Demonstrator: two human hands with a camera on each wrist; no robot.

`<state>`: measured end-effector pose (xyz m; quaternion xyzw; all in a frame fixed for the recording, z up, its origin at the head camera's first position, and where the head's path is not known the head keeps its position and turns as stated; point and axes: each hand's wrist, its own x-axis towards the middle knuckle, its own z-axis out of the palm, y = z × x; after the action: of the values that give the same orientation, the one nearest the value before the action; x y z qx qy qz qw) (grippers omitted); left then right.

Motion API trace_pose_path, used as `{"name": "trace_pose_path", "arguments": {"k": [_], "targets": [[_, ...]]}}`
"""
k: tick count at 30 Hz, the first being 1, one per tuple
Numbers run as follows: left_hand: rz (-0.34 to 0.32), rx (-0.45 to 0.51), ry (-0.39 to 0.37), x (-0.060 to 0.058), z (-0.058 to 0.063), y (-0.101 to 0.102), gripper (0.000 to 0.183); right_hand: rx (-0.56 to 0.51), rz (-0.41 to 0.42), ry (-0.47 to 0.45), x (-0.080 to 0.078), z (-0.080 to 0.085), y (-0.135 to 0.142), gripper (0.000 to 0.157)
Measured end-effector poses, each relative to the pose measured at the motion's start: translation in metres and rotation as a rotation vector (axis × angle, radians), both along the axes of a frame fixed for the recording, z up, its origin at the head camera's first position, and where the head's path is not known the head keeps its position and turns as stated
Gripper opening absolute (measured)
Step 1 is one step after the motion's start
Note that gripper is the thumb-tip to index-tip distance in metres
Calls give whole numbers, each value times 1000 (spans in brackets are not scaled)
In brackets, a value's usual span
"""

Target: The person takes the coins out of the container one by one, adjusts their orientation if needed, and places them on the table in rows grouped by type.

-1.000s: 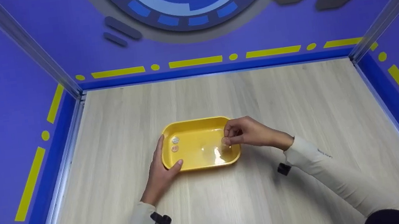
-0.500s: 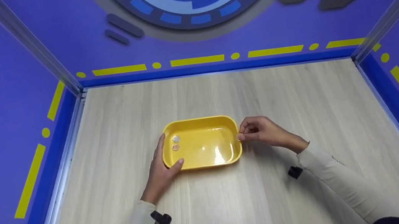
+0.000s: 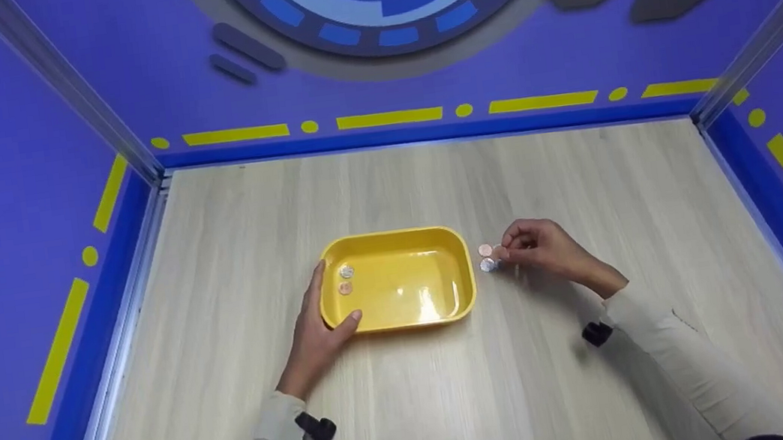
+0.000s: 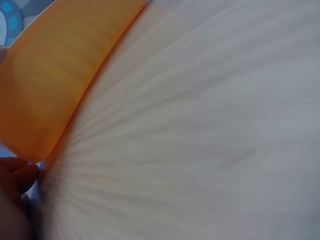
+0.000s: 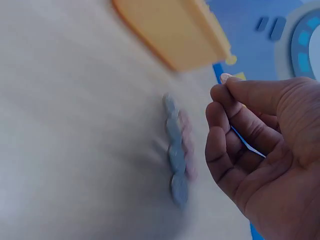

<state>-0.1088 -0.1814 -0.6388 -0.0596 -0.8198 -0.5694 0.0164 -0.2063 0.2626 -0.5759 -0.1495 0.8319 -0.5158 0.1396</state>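
A yellow tray (image 3: 404,313) stands on the table, a silver coin (image 3: 346,272) and a copper coin (image 3: 345,288) lying inside at its left end. My left hand (image 3: 320,339) holds that end, thumb over the front rim and fingers along the outer wall. Right of the tray, my right hand (image 3: 547,252) pinches a copper coin (image 5: 225,77) between thumb and forefinger. Under and beside this hand lie more coins. The right wrist view shows a row of silver coins (image 5: 177,159) alongside a row of copper coins (image 5: 187,142); in the head view the hand mostly hides them.
The pale wooden table (image 3: 416,406) is enclosed by blue walls (image 3: 375,93) at the back and both sides. Metal posts stand at the back corners. A black wrist camera (image 3: 317,428) is strapped over the left sleeve, and another (image 3: 596,334) over the right.
My right hand has moved rightward from over the tray's right end, past its rim, carrying the copper coin. Coins on the table have come into view. The left hand keeps its place.
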Motion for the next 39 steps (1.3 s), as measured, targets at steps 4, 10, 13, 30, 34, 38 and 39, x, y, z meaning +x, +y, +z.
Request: {"name": "trace_pose_path", "arguments": {"k": [4,10,13,30,34,38,39], "targets": [[-4,-6,3,0,0,0,107,-2,-33,2,-2,-9,15,16],[-4,-8,6,-1,-1,0,107,26,-75,7,-3,-16,32,15],[-4,-7,6,-1,-2,0,107,53,-94,14,-4,-19,38,16],[3,-18,-7,0,-1,0,107,109,-118,37,-4,-23,46,15],[2,-16,-2,0,-1,0,107,116,-125,39,-5,-24,46,14],[2,-15,-1,0,0,-1,107,131,-127,49,-5,-26,45,14],[3,-16,-2,0,0,-1,107,135,-127,54,-5,-26,45,14]]}}
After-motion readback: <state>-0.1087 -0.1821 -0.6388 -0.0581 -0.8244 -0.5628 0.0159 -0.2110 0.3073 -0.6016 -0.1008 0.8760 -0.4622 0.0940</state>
